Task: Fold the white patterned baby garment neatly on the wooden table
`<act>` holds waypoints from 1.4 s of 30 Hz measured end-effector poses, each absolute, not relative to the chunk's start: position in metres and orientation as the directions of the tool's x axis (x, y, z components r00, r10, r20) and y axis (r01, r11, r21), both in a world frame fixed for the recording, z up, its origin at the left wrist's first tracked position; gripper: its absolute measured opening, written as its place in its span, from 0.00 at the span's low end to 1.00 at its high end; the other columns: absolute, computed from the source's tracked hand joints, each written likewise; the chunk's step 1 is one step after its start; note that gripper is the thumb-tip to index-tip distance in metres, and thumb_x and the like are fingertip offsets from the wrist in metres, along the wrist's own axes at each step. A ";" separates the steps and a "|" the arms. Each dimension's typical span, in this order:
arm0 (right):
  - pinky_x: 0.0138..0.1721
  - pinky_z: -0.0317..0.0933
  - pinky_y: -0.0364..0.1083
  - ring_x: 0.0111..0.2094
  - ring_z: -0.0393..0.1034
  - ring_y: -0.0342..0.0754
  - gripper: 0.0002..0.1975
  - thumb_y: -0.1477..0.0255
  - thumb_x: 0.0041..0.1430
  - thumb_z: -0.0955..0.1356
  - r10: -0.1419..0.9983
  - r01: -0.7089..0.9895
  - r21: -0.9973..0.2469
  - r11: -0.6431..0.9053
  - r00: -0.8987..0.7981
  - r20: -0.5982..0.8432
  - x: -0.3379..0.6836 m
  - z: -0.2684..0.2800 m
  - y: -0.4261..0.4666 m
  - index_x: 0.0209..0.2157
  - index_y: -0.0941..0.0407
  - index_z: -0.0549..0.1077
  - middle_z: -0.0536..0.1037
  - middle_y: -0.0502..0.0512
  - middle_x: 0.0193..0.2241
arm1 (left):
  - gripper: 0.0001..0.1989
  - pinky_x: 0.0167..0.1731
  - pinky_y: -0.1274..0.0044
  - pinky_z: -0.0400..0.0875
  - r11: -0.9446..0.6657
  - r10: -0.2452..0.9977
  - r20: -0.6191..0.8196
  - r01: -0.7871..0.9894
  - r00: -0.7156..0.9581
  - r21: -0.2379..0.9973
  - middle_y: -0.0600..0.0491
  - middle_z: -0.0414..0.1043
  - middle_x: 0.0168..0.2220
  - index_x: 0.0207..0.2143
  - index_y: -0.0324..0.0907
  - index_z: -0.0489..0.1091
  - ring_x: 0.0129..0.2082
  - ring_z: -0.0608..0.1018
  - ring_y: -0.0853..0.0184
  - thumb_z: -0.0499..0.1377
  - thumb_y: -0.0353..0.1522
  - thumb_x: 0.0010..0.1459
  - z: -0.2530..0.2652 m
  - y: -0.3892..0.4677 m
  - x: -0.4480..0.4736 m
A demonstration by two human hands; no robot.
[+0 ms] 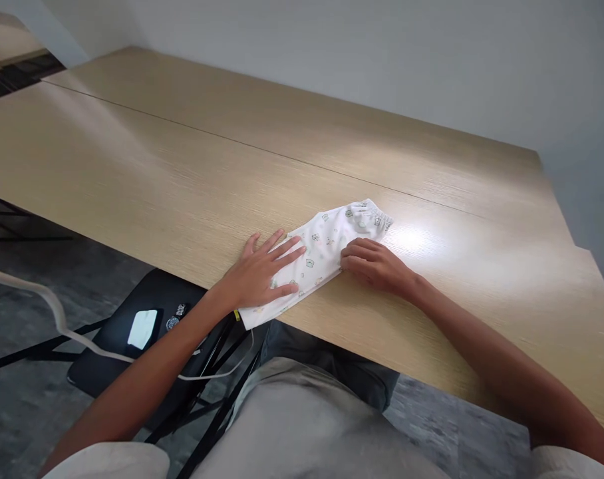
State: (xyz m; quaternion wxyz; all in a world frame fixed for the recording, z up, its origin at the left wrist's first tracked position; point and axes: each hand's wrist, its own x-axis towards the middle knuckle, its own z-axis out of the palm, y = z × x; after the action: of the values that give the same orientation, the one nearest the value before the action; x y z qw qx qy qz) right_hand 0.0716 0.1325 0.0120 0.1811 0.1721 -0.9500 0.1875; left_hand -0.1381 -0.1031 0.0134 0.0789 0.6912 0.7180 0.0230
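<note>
A small pair of white children's pants [326,241], printed with little animal figures, lies folded lengthwise on the table near its front edge. Its gathered elastic waistband points to the far right, and the leg end reaches the table edge at the lower left. My left hand [262,269] rests flat on the leg part with its fingers spread. At the near side edge of the pants, my right hand [374,265] has its fingers curled together against the fabric. The fingertips there are partly hidden, but they appear to pinch the edge.
The wooden table [222,173] has a seam along its length and meets a pale wall behind. A black folding chair [117,339] at the left holds a phone [143,329] and a wristwatch [176,317]. A white cable [57,313] runs past the chair.
</note>
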 end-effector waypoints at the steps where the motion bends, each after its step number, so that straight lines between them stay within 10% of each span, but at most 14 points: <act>1: 0.44 0.66 0.52 0.45 0.70 0.53 0.11 0.76 0.73 0.59 -0.286 -0.407 -0.276 0.871 -0.876 0.390 0.074 0.012 0.133 0.43 0.57 0.73 0.77 0.61 0.44 | 0.37 0.67 0.47 0.41 0.044 0.996 -0.082 0.988 -0.032 0.146 0.54 0.43 0.74 0.72 0.56 0.45 0.74 0.46 0.49 0.48 0.56 0.66 0.013 -0.103 -0.138; 24: 0.39 0.65 0.48 0.39 0.69 0.49 0.10 0.73 0.70 0.65 -0.122 -0.203 -0.482 0.852 -0.973 0.194 0.070 0.016 0.173 0.45 0.54 0.80 0.76 0.57 0.40 | 0.36 0.67 0.47 0.41 0.027 0.997 -0.076 0.987 -0.015 0.159 0.54 0.44 0.74 0.72 0.57 0.46 0.73 0.46 0.48 0.47 0.56 0.66 0.013 -0.103 -0.141; 34: 0.36 0.63 0.49 0.36 0.67 0.49 0.13 0.76 0.72 0.59 -0.166 -0.253 -0.171 0.952 -0.899 0.405 0.076 0.004 0.173 0.40 0.55 0.74 0.76 0.57 0.35 | 0.36 0.66 0.46 0.42 0.017 0.998 -0.064 0.987 -0.007 0.160 0.53 0.44 0.74 0.72 0.55 0.47 0.73 0.46 0.47 0.48 0.55 0.67 0.013 -0.104 -0.141; 39: 0.38 0.68 0.53 0.42 0.70 0.55 0.10 0.67 0.66 0.66 0.300 0.081 -0.392 0.916 -0.787 0.539 0.080 -0.002 0.207 0.43 0.57 0.76 0.76 0.63 0.41 | 0.37 0.67 0.46 0.41 0.019 0.998 -0.060 0.985 -0.009 0.169 0.53 0.44 0.74 0.72 0.55 0.47 0.73 0.46 0.47 0.48 0.56 0.66 0.012 -0.104 -0.142; 42: 0.32 0.65 0.50 0.33 0.69 0.51 0.13 0.62 0.61 0.69 0.528 0.290 -0.555 0.779 -0.781 0.333 0.076 0.010 0.223 0.40 0.57 0.79 0.78 0.59 0.34 | 0.37 0.67 0.47 0.41 0.016 0.998 -0.056 0.987 -0.007 0.163 0.53 0.44 0.74 0.72 0.56 0.47 0.73 0.46 0.47 0.48 0.56 0.66 0.012 -0.104 -0.142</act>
State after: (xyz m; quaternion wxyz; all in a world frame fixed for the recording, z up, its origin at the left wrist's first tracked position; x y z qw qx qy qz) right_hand 0.0762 0.2231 0.0096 0.2432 -0.2246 -0.9113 0.2447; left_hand -0.1415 -0.1041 0.0117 0.0776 0.7005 0.7084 0.0381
